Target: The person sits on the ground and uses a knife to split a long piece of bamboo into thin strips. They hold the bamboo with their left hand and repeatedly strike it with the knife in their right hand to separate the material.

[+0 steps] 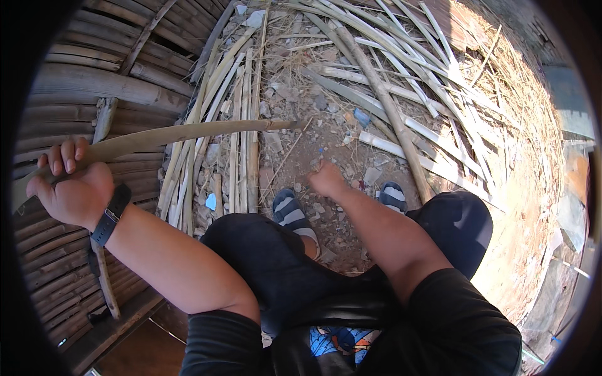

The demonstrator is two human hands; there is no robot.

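Observation:
My left hand (72,182), with a dark watch on the wrist, is raised at the far left. Its fingers curl around the wide end of a long split bamboo strip (188,131). From there the strip runs rightward, narrowing to a darker tip low over the littered ground. My right hand (327,180) is closed, low in front of me between my sandalled feet, apart from the strip. Whatever its fingers hold, if anything, is hidden. A thin sliver (288,156) slants just left of it, below the strip's tip.
A woven bamboo wall (113,81) stands close on the left. Split bamboo lengths (244,138) lie beside it. More strips (407,69) pile up at the far right, with a round pole (385,103) across them. Stones and scraps litter the dirt (295,150).

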